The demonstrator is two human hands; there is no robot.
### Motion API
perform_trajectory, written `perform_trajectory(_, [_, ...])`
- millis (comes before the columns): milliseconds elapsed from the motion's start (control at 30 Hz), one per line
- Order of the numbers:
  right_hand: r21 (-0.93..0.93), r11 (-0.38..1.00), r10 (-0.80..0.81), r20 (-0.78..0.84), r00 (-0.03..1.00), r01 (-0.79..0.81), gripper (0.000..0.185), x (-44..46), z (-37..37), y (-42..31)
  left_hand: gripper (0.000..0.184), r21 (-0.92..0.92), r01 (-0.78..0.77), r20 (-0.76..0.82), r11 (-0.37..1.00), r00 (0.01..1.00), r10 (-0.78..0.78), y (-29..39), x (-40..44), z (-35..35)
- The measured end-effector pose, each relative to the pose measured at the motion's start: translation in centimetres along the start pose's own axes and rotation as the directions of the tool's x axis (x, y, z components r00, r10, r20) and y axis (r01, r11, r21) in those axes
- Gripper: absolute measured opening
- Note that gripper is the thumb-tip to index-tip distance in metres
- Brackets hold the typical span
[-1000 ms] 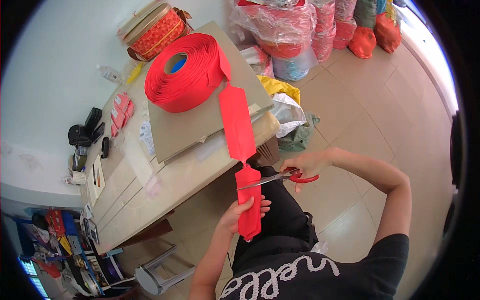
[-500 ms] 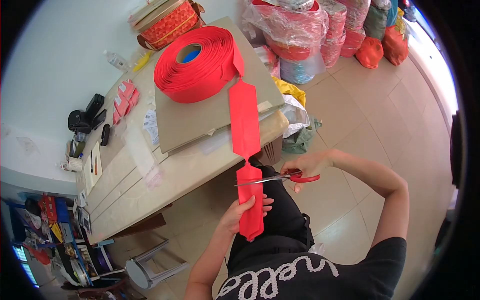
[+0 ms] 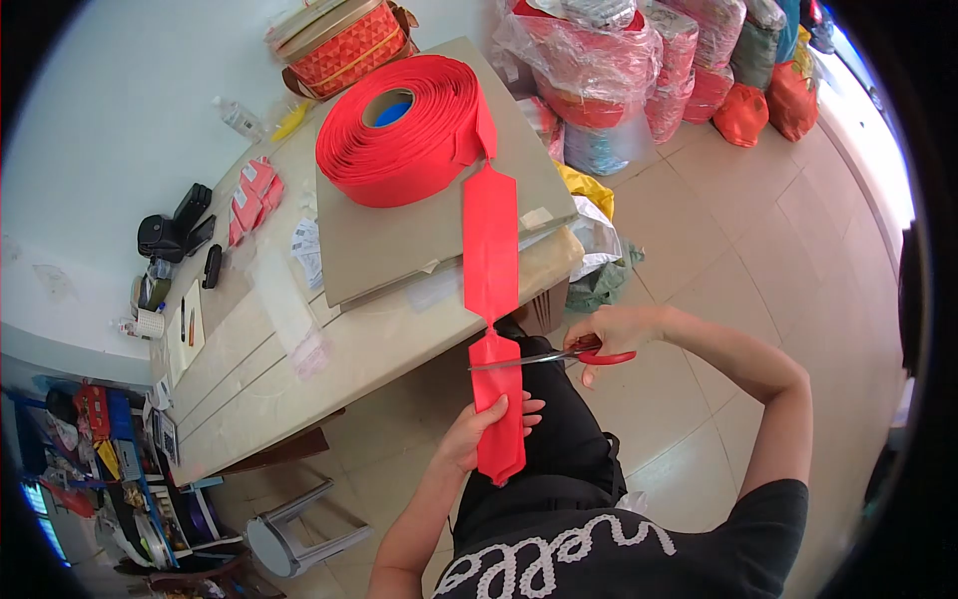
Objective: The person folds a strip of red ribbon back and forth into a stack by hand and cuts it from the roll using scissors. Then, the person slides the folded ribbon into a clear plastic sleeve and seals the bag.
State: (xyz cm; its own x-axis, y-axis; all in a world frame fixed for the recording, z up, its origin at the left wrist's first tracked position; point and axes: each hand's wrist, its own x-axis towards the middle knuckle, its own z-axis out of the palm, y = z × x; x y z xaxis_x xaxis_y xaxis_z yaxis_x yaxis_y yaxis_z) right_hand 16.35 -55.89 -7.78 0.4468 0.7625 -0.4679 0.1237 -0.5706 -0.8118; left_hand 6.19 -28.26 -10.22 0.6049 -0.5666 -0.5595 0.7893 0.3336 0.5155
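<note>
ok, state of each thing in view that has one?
red ribbon roll: partly unwound
ribbon strip: drawn out, joined to roll
ribbon stack: layered, in left hand
scissors: in right hand, blades across ribbon, opening unclear
red patterned bag: lid looks closed
large red bundle: wrapped in clear plastic

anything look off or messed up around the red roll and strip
Nothing stands out: the red roll lies flat, its strip runs down to the left hand with no visible tear, and I see no spill.
</note>
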Motion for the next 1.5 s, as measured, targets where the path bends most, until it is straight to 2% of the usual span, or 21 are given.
perform_trajectory(267, [0.023,1.000,-0.003,-0.022,1.000,0.003,0.057,0.2,0.2,0.5,0.037,0.006,0.005,-0.011,1.000,1.000,-0.005,-0.1,0.0,0.1])
perform_trajectory(367, [0.013,1.000,0.028,0.031,0.999,-0.029,0.058,0.4,0.3,0.9,0.037,-0.001,0.022,-0.014,1.000,1.000,-0.022,-0.8,-0.1,-0.2])
perform_trajectory(567, [-0.108,0.994,0.031,0.030,0.999,-0.027,0.061,0.5,0.5,0.5,0.037,-0.015,0.032,-0.029,0.999,0.999,-0.032,-1.4,-0.2,-0.2])
perform_trajectory(667, [-0.126,0.991,0.040,-0.031,0.999,-0.044,0.060,-0.4,0.2,-1.1,0.037,-0.007,0.028,-0.026,1.000,0.999,-0.028,-1.9,-0.3,-0.5])
perform_trajectory(767, [-0.351,0.936,-0.100,-0.151,0.983,0.041,0.049,-2.0,-0.2,-4.7,0.037,0.005,0.003,-0.044,1.000,0.999,-0.003,-2.4,-1.0,-0.7])
perform_trajectory(867, [-0.493,0.862,-0.363,-0.439,0.822,0.118,0.044,-2.5,-2.0,-9.0,0.037,0.039,-0.075,-0.055,0.996,0.996,0.077,-2.9,-2.0,-0.6])
perform_trajectory(933, [-0.567,0.818,-0.390,-0.667,0.635,-0.092,0.031,0.0,-4.5,-11.0,0.037,0.042,-0.138,-0.053,0.990,0.989,0.140,-3.5,-2.7,-0.8])
perform_trajectory(1000, [-0.552,0.813,-0.413,-0.769,0.489,-0.182,0.031,4.3,-8.6,-11.7,0.037,0.035,-0.225,-0.070,0.974,0.971,0.227,-3.7,-3.5,-0.3])
perform_trajectory(1033, [-0.581,0.814,-0.526,-0.758,0.385,-0.032,0.030,7.1,-11.0,-11.2,0.038,0.034,-0.266,-0.087,0.963,0.960,0.268,-3.7,-4.3,-0.2])
perform_trajectory(1100, [-0.574,0.817,-0.489,-0.743,0.456,-0.059,0.030,10.7,-14.6,-13.2,0.038,0.023,-0.341,-0.113,0.940,0.933,0.341,-3.3,-5.6,0.2])
perform_trajectory(1167, [-0.633,0.748,-0.539,-0.754,0.375,-0.198,0.027,14.8,-16.9,-14.0,0.038,0.011,-0.398,-0.141,0.917,0.908,0.395,-3.0,-6.8,0.4])
perform_trajectory(1267, [-0.569,0.716,-0.383,-0.805,0.453,-0.406,0.025,18.4,-18.1,-15.6,0.038,0.009,-0.457,-0.166,0.890,0.876,0.452,-2.6,-8.6,-0.1])
perform_trajectory(1367, [-0.575,0.659,-0.362,-0.808,0.466,-0.485,0.027,19.4,-18.5,-16.3,0.036,0.000,-0.497,-0.169,0.868,0.855,0.490,-2.4,-10.2,-0.8])
perform_trajectory(1467, [-0.557,0.613,-0.418,-0.830,0.369,-0.560,0.025,18.4,-17.1,-17.9,0.033,-0.028,-0.523,-0.170,0.852,0.842,0.511,-2.8,-11.5,-1.2])
perform_trajectory(1500, [-0.631,0.571,-0.578,-0.763,0.288,-0.526,0.024,17.4,-15.6,-18.2,0.033,-0.032,-0.528,-0.158,0.849,0.841,0.517,-3.0,-11.7,-1.5])
